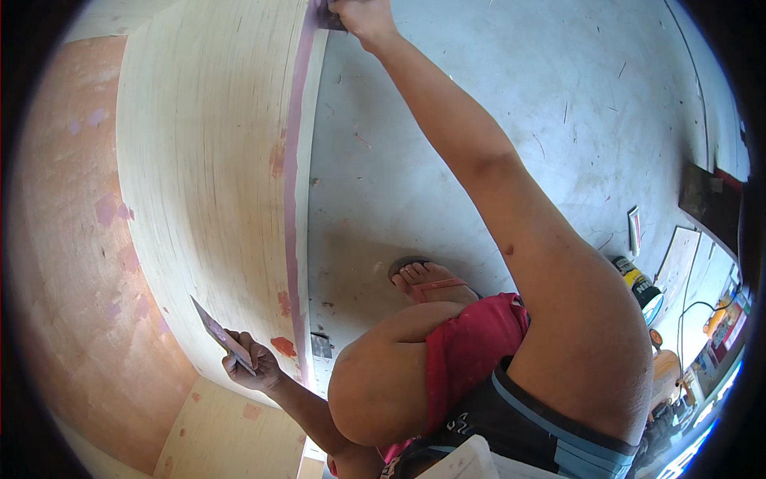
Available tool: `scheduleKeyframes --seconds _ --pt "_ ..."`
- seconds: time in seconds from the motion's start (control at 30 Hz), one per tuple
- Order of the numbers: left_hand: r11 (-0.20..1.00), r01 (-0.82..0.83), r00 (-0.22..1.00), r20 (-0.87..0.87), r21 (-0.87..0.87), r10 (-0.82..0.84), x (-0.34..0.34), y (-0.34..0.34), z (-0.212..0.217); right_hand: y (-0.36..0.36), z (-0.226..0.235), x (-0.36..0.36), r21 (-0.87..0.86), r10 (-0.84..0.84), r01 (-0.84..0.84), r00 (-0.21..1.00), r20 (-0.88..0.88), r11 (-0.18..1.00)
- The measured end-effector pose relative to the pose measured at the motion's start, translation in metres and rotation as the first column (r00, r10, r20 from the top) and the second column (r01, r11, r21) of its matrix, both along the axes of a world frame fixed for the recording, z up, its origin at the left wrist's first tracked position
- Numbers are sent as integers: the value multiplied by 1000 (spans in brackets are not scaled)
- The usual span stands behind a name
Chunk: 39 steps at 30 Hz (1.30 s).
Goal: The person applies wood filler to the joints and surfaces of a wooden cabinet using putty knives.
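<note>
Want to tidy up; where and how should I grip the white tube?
Probably across the middle, from above: the white tube looks slim and lies on the floor, its long sides exposed, with the can near one end.

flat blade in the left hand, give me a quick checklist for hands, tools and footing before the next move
1. Flat blade gripped by the left hand: ok, held.
2. Dark tool gripped by the right hand: ok, held.
3. Dark tool touching the purple strip: cannot tell, the picture's edge cuts it off.
4. Sandalled foot apart from the pale panel: ok.
5. Floor beside the panel free of scraps: not ok, a dark scrap lies there.
</note>
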<state>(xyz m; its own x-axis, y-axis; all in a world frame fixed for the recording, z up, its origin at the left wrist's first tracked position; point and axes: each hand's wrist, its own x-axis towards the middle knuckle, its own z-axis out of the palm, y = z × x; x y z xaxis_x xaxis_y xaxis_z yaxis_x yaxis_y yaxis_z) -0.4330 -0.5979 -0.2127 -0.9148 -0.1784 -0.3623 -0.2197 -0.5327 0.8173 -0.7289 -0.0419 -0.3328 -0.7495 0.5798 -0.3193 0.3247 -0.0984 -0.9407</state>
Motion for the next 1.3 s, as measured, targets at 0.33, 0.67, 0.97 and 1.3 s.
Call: scheduleKeyframes --seconds 0.33,0.67,0.97,1.3 --pt "-228 551 833 544 -803 99 -19 62 26 30 -68 -3 -512 -219 171 975 -35 842" --pt "-199 489 872 478 -850 100 -21 103 41 23 -60 -53 -174 11 -2 999 53 985" --pt "-55 419 906 413 -906 89 -24 101 14 37 -45 33 -561 -163 74 981 -109 825" --pt "967 -28 993 -100 253 55 5 71 -2 -44 -11 17 21 -49 50 998 -39 999"
